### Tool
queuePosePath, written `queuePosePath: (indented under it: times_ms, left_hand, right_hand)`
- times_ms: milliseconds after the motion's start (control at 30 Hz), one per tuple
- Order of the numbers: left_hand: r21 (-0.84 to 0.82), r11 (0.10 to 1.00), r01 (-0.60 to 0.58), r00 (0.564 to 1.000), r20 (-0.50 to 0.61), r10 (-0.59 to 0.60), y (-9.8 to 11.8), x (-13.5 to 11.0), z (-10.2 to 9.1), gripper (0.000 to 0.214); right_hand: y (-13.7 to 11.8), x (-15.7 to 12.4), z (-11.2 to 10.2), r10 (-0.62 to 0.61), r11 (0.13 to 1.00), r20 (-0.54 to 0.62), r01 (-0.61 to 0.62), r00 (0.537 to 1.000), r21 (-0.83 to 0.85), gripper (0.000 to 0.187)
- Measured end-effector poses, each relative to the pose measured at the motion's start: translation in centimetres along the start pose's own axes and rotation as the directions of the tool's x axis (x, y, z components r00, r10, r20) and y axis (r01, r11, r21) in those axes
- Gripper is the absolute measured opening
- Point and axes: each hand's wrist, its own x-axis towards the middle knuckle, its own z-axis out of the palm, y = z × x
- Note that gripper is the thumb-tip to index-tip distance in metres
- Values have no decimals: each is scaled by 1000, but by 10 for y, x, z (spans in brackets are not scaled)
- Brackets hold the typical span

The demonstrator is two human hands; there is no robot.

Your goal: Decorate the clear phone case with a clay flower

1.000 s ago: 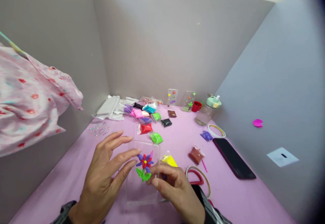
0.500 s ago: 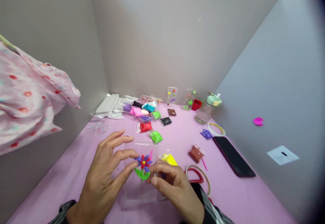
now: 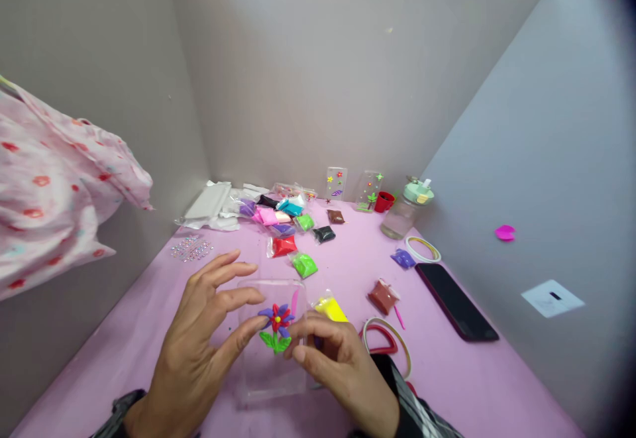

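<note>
A clear phone case (image 3: 273, 378) is in front of me, its far edge tilted up. On it sits a clay flower (image 3: 277, 319) with red and purple petals, a yellow centre and a green stem with leaves. My left hand (image 3: 199, 332) has its thumb tip at a left purple petal, with the index finger lifted away and the other fingers spread. Curled round the case's right edge, my right hand (image 3: 338, 358) grips it, its fingertips beside the flower's lower right petals and leaf. Part of its fingers is hidden.
Clay packets, including green (image 3: 304, 265), red (image 3: 282, 246), yellow (image 3: 330, 308) and brown (image 3: 382, 296), lie beyond my hands. At right are tape rolls (image 3: 423, 250), a phone (image 3: 456, 302) and a bottle (image 3: 405, 209). Decorated cases (image 3: 336, 184) lean on the back wall.
My left index finger has lifted off the purple petal, widening the gap to the thumb. The right hand keeps its hold, and the view has shifted slightly.
</note>
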Motion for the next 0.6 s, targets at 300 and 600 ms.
queuePosePath:
  times_ms: [300,600]
  left_hand:
    - [42,995,-91,995,41,89,-2,0,-4,25]
    - [124,975,-182,983,38,179,-3,2,-3,17]
  right_hand:
    - [-2,-1,0,-16,1000,12,15,1000,20,19]
    - [1,-1,2,15,997,29,-17,999,76,21]
